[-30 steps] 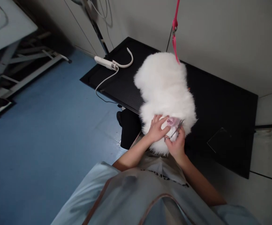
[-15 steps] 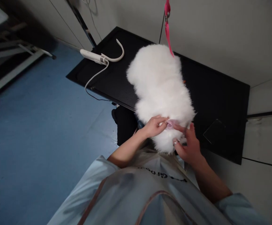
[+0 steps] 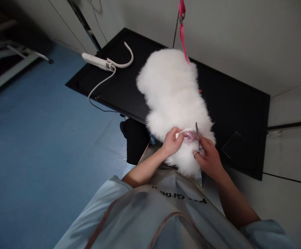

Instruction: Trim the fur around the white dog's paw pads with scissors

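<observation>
A fluffy white dog (image 3: 175, 90) is on a black table, its near end close to my apron. At that near end a patch of pink skin (image 3: 189, 136) shows between my hands. My left hand (image 3: 173, 141) is closed at the left edge of the patch, thumb and fingers pinching white fur. On the other side, my right hand (image 3: 209, 155) holds a pair of scissors (image 3: 197, 133) by the finger loops. The blades point away from me, just right of the pink skin, and appear closed.
On the table (image 3: 236, 110), at its far left, lies a white corded device (image 3: 96, 61) with a curved arm. A pink strap (image 3: 183, 38) runs up from the dog's far end. A dark rectangular outline (image 3: 234, 144) marks the table's right part. Walls stand behind.
The scissors have swung up into view in my right hand, blades now pointing away from me. My left fingers have curled into a tighter pinch. The view has shifted slightly.
</observation>
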A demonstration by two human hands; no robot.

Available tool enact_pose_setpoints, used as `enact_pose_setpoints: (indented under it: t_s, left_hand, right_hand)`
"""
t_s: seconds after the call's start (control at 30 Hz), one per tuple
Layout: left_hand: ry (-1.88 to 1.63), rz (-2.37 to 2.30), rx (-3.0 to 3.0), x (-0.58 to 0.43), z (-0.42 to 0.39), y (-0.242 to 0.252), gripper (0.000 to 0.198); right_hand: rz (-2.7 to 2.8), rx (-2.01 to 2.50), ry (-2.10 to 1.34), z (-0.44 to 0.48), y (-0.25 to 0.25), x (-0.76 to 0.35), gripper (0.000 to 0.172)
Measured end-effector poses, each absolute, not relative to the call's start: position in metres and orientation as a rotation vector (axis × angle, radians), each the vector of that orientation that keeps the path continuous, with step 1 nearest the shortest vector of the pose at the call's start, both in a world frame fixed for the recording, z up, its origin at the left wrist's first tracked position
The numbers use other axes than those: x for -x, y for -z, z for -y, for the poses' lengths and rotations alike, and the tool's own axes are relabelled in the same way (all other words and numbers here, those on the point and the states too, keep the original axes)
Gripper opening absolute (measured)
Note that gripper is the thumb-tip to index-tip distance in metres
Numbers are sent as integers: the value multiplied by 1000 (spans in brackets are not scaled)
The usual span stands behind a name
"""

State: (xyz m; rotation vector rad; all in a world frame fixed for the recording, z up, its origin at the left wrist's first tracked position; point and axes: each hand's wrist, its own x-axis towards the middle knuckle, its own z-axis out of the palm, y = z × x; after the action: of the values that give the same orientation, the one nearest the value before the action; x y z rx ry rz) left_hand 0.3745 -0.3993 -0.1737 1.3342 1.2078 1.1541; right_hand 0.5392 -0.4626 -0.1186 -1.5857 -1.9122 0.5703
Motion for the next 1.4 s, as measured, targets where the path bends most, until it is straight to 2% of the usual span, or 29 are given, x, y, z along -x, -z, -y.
enact_pose_setpoints:
  t_s: [0.1, 0.2, 0.27, 0.37, 0.53, 0.63, 0.7, 0.87, 0.97, 1.03, 1.1, 1.2, 1.33, 1.4]
  left_hand:
    - [-1095, -1278, -1474, -371, 399, 172, 11]
    - [-1126, -1452, -1742, -362, 403, 159, 25]
    - [-1189, -1532, -1891, -359, 407, 149, 25]
    - [-1200, -1442, -1938, -362, 411, 151, 24]
    - [-1085, -1448, -1851, -370, 417, 188, 43]
    - [-1017, -1353, -1845, -363, 420, 201, 47]
    - [-970, -1255, -1892, -356, 417, 203, 49]
    - [-826, -970, -2020, -347, 397, 197, 51]
    - [-854, -840, -1978, -349, 386, 194, 53]
    - [-876, -798, -1928, -351, 383, 191, 54]
    - [-892, -778, -1893, -353, 383, 188, 53]
    - [-872, -776, -1870, -354, 383, 183, 52]
    - [-834, -827, -1868, -354, 383, 180, 50]
    - [-841, -839, -1875, -354, 383, 181, 49]
  right_hand:
    - [1895, 1575, -637, 458, 121, -542, 57]
    - [1851, 1568, -670, 454, 126, -541, 55]
    - [1836, 1559, -687, 452, 128, -537, 54]
    - [1813, 1541, -717, 454, 131, -532, 57]
    - [1649, 1564, -852, 465, 143, -526, 53]
    - [1525, 1507, -941, 473, 153, -528, 60]
    - [1445, 1457, -1012, 477, 156, -535, 64]
    - [1292, 1622, -1034, 497, 136, -565, 61]
    - [1141, 1538, -1408, 514, 110, -571, 62]
    - [984, 1384, -1786, 519, 96, -567, 57]
    - [804, 1274, -2021, 517, 87, -559, 52]
    - [631, 1201, -2134, 505, 81, -550, 49]
    - [623, 1232, -2133, 490, 79, -545, 54]
    - [575, 1200, -2136, 488, 79, -542, 51]
